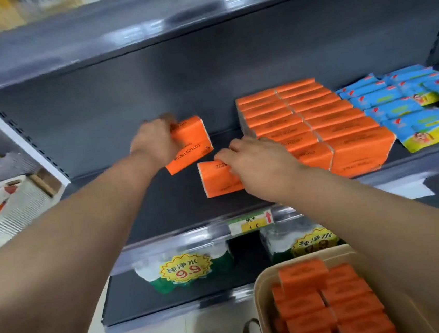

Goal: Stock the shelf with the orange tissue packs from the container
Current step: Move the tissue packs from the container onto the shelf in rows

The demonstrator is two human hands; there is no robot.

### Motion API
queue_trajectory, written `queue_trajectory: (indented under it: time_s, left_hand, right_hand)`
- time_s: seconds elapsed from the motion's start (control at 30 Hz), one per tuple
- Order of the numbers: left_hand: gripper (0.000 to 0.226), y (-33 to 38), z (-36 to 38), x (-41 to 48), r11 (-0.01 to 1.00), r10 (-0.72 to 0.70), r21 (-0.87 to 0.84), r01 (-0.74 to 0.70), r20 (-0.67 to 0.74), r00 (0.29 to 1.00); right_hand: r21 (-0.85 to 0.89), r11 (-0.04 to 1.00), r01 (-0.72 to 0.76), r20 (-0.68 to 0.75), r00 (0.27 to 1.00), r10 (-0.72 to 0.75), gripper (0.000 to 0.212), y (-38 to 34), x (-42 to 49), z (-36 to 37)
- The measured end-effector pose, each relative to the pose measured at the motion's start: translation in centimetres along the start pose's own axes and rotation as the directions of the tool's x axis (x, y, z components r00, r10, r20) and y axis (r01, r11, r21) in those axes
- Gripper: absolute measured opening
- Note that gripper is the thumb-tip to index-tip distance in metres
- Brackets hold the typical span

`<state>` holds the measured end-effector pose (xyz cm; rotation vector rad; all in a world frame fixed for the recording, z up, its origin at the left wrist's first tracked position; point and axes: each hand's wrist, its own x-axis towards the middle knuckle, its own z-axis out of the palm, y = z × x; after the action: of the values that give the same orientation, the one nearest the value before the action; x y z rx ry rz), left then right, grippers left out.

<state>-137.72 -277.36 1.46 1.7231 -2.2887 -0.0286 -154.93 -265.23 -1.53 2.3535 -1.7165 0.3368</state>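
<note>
In the head view, the placing step is under way: both hands are reaching over the shelf (162, 199), each bringing one pack in. The left hand (153, 140) is curling its fingers round a tilted orange pack (190, 145), holding it up near the back panel and apart from the rest. The right hand (256, 162) is gripping a flat orange pack (217, 178) that is lying on the shelf just beside the stocked block (317, 126), with its fingers closed over the near end. As I judge it, the next move calls for sliding the flat pack against the left face of the block, then turning the tilted one level and setting it in line to begin a new column. Counting: two orange packs are in the hands. The block is showing two columns of roughly eight packs each, though blur is keeping me from an exact count. The container (262, 297) at the lower right is showing about ten orange packs (302, 272) on top, with any beneath hidden, so much of the job seems left. To the right of the block, blue packs (396, 109) are lying overlapped, about a dozen of them. On the shelf below, two bundles of bottled water (186, 270) are showing yellow price stickers, and one price tag (251, 221) is sitting on the shelf edge.
</note>
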Motion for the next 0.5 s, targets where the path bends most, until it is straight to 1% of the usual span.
queue_trajectory:
  time_s: [0.1, 0.17, 0.33, 0.4, 0.5]
  left_hand:
    - [0.043, 0.5, 1.6, 4.6, 0.993, 0.049, 0.103, -0.055, 0.052, 0.997]
    - [0.043, 1.1, 2.5, 7.0, 0.985, 0.075, 0.149, -0.084, 0.065, 0.995]
    - [0.038, 2.9, 5.7, 10.8, 0.979, 0.127, 0.155, -0.135, 0.058, 0.99]
    - [0.039, 3.3, 7.3, 12.0, 0.972, 0.143, 0.181, -0.153, 0.063, 0.988]
    - [0.041, 3.7, 9.1, 13.5, 0.964, 0.172, 0.201, -0.174, 0.026, 0.985]
  right_hand:
    - [-0.006, 1.0, 0.027, 0.0, 1.0, -0.027, 0.042, 0.5, 2.8, 1.2]
    - [-0.02, 0.999, 0.032, 0.038, 0.999, -0.031, 0.042, 1.3, 4.1, 2.0]
    - [-0.01, 0.999, -0.047, 0.106, 0.993, 0.048, 0.039, 3.8, 5.7, 4.1]
    - [-0.015, 0.999, -0.051, 0.119, 0.992, 0.052, 0.038, 4.0, 6.0, 4.8]
    - [-0.027, 0.998, -0.048, 0.131, 0.99, 0.051, 0.039, 4.0, 6.4, 5.3]
